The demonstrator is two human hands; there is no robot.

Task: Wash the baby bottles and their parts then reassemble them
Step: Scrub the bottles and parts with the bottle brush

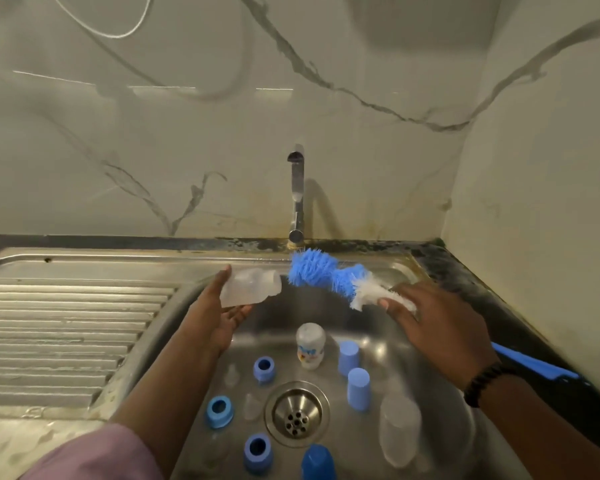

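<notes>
While left hand (222, 317) grips clear bottle (250, 285) sideways over sink (368, 327), mouth toward brush (329, 277); right hand (440, 323) holds brush at bristle base, blue handle (534, 363) trailing behind wrist; brush tip just beside bottle mouth, not inside; basin below: printed bottle (310, 344), clear bottle lying (399, 431), blue rings (264, 367), blue caps (349, 358), clear teats (232, 374) around drain (296, 414); tap (297, 195) behind.

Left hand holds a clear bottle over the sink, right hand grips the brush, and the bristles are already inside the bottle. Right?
Not quite. In the head view the brush bristles are outside the clear bottle, just beside its mouth. The left hand and right hand are as stated, over the sink.
</notes>
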